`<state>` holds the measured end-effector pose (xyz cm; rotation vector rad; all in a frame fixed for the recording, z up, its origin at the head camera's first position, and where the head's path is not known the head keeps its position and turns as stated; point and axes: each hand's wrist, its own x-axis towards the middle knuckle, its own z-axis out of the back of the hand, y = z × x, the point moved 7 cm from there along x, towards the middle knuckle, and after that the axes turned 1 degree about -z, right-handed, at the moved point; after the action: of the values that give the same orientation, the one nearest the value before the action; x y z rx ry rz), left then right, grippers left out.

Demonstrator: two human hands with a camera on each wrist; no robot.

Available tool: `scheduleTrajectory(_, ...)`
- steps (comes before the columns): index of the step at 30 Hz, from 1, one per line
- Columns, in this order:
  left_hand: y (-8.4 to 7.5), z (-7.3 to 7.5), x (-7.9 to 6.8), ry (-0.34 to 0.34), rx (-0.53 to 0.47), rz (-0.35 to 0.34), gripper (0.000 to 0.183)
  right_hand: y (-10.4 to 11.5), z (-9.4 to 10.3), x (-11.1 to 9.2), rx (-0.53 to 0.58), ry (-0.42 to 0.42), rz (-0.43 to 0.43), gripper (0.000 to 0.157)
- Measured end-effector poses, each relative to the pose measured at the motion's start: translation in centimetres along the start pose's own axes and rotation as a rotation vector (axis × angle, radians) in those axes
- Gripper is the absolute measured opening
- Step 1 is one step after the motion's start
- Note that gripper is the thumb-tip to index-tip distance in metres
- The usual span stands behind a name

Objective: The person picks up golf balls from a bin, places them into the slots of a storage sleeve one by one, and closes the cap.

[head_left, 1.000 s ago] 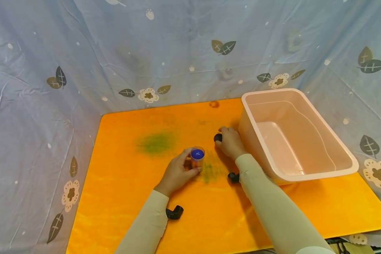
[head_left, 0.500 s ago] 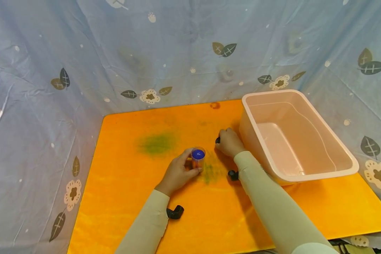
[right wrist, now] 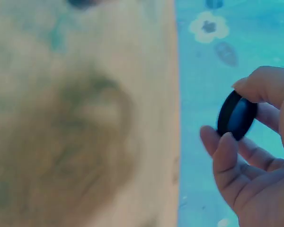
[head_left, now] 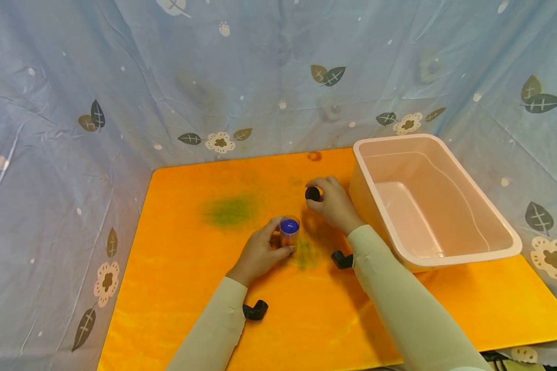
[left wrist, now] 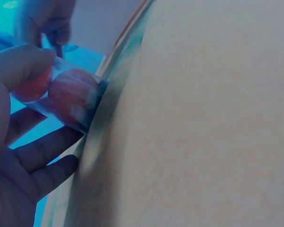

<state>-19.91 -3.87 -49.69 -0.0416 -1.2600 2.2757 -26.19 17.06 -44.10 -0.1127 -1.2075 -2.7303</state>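
Note:
My left hand grips a clear cylindrical container standing upright on the table, thumb on the near side and fingers on the far side. A blue ball shows at its open top. Through its wall in the left wrist view, two reddish balls sit one behind the other. To the right and farther back, my right hand pinches a round black lid by its edge, thumb and fingers on opposite sides. The right wrist view shows this lid tilted on edge, apart from the container.
A large pale pink plastic tub stands at the right, close beside my right forearm. Orange cloth with green stains covers the table. Blue patterned curtains enclose the back and sides. A black mount sticks out from each wrist.
My right hand has moved slightly left and up with the black lid, which has turned so its round face shows toward the head camera. The left hand and container stay in place.

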Motion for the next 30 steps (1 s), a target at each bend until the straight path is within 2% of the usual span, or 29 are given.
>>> scheduleTrajectory(7, 0.2, -0.1, -0.2, -0.002, 0.000, -0.013, 0.071, 3.3, 0.8, -1.4, 0.258, -0.063, 0.058, 0.039)
scheduleTrajectory(11, 0.3, 0.0, -0.1, 0.001, -0.017, -0.012, 0.070, 4.9, 0.7, -2.6, 0.456, -0.003, 0.086, 0.037)
scheduleTrajectory(14, 0.4, 0.0, -0.1, 0.001, -0.024, -0.014, 0.070, 5.9, 0.4, -3.6, 0.534, 0.043, 0.115, 0.037)
scheduleTrajectory(20, 0.3, 0.1, -0.1, 0.012, -0.041, -0.034, 0.068, 6.7, -0.2, -5.4, 0.526, 0.043, 0.195, 0.033)
scheduleTrajectory(24, 0.3, 0.1, -0.1, 0.022, -0.052, -0.050, 0.066, 6.0, -1.3, -6.5, 0.520, 0.048, 0.196, 0.028)
scheduleTrajectory(30, 0.2, 0.2, -0.1, 0.006, -0.034, -0.060, 0.065, 5.0, -2.5, -7.0, 0.530, 0.059, 0.205, 0.034)
